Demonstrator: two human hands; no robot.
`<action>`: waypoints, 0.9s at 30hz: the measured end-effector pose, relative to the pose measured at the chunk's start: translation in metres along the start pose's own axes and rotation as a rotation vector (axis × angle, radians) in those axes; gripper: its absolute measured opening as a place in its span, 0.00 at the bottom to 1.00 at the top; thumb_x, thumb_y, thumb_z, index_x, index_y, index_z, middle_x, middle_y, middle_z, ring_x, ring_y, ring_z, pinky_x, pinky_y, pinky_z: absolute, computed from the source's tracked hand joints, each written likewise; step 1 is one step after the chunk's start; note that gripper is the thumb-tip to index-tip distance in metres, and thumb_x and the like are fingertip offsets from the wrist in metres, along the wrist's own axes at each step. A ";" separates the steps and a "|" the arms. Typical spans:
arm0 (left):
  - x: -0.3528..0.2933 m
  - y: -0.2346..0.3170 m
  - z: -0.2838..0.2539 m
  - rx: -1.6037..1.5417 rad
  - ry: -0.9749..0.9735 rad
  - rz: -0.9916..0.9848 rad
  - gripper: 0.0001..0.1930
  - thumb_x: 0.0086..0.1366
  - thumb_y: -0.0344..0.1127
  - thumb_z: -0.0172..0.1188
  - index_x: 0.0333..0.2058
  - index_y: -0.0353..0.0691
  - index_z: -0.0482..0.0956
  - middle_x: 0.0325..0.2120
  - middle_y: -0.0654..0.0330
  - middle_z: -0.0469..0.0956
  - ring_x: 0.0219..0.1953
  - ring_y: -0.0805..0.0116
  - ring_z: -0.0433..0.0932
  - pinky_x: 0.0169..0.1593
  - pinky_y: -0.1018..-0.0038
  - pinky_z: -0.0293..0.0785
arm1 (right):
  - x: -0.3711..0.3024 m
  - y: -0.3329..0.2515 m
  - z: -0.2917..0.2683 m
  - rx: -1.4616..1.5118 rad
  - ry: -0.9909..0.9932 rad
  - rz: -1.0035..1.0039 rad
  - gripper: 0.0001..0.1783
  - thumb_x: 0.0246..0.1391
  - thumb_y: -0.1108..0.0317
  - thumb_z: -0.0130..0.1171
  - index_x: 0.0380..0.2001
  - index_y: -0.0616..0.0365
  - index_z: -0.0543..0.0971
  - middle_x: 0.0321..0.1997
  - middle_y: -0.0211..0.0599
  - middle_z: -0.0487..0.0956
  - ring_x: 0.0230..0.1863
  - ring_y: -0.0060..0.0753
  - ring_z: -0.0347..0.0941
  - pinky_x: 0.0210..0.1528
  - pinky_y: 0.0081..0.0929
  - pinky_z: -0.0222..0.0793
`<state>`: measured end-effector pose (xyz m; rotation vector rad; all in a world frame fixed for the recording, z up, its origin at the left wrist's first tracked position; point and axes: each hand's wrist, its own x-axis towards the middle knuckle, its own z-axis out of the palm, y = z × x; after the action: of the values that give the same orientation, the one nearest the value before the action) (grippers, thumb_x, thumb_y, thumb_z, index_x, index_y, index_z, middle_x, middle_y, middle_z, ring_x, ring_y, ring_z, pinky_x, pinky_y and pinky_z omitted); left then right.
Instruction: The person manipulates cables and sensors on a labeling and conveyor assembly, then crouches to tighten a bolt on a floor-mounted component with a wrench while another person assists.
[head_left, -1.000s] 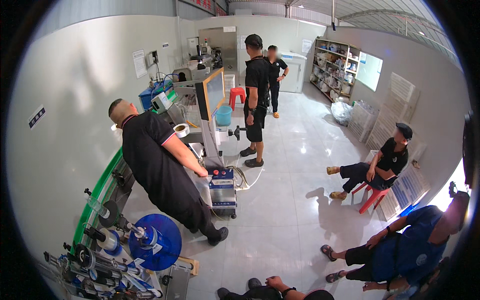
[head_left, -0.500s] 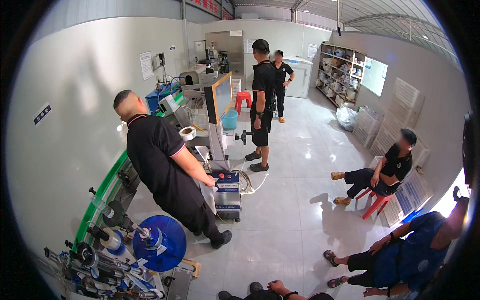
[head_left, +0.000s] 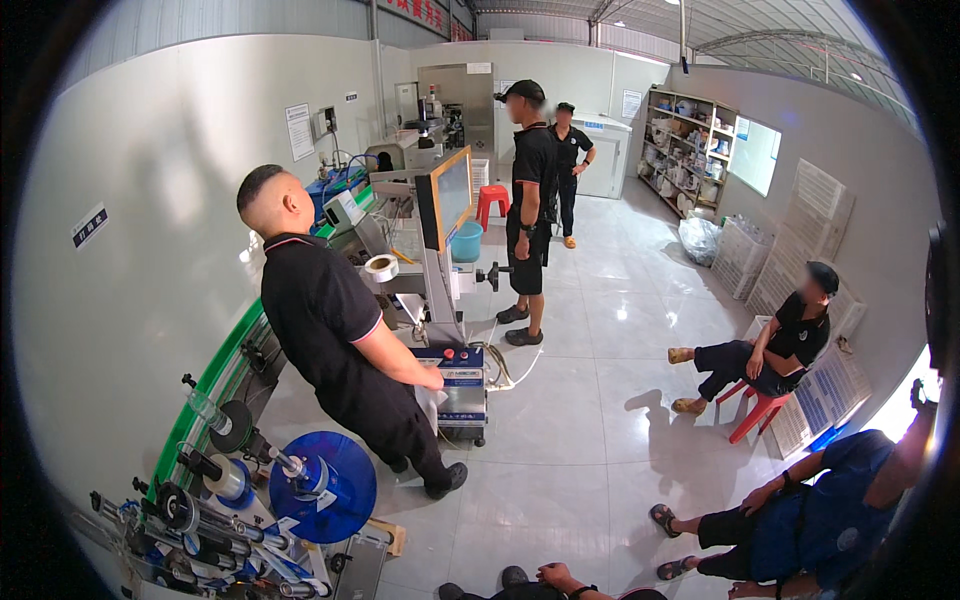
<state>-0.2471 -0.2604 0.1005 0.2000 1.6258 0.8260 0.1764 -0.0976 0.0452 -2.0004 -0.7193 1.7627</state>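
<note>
Neither of my hands is in view. Closest to the machine at left, a person in a black shirt (head_left: 325, 300) stands with one hand (head_left: 431, 378) low beside a blue and white control box (head_left: 464, 398). Something thin and white hangs by that hand; its kind is unclear. Above the box rises a machine with an orange-framed panel (head_left: 456, 197). A white roll (head_left: 381, 267) lies on its near side. At the lower edge, another person's hand (head_left: 556, 575) with a dark wristband shows near dark shoes; most of that person is cut off.
Reels and rollers with a blue disc (head_left: 350, 495) crowd the lower left. Cables (head_left: 500, 365) lie on the floor by the control box. Two people stand beyond the machine. Others are at right, one on a red stool (head_left: 760, 412). White crates (head_left: 825, 395) and a filled shelf (head_left: 685, 150) line the right wall.
The person by the control box has straightened and turned the head rightward, the hand shifting slightly. The capped person behind the machine has turned the head left. My view has shifted a little.
</note>
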 end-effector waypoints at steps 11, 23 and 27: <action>0.036 -0.030 -0.003 -0.077 0.044 -0.022 0.19 0.59 0.35 0.51 0.48 0.33 0.64 0.39 0.48 0.69 0.37 0.54 0.73 0.35 0.64 0.76 | -0.006 -0.007 0.002 0.013 0.001 0.006 0.15 0.50 0.67 0.49 0.35 0.71 0.74 0.30 0.40 0.78 0.26 0.29 0.75 0.29 0.23 0.72; 0.026 -0.039 -0.014 -0.082 -0.052 0.164 0.18 0.59 0.34 0.51 0.46 0.32 0.65 0.41 0.50 0.69 0.38 0.53 0.73 0.36 0.64 0.74 | -0.030 -0.001 -0.001 -0.011 0.022 -0.195 0.14 0.48 0.65 0.47 0.30 0.67 0.75 0.21 0.40 0.75 0.20 0.31 0.69 0.23 0.29 0.66; 0.028 -0.036 -0.013 -0.077 -0.060 0.168 0.18 0.59 0.35 0.51 0.47 0.33 0.65 0.41 0.50 0.69 0.38 0.53 0.73 0.37 0.63 0.74 | -0.024 0.004 -0.002 0.089 0.041 -0.159 0.13 0.48 0.66 0.47 0.30 0.67 0.75 0.21 0.40 0.75 0.20 0.32 0.70 0.22 0.30 0.66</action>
<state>-0.2546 -0.2763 0.0561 0.3066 1.5330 1.0000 0.1769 -0.1151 0.0617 -1.8608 -0.7515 1.6290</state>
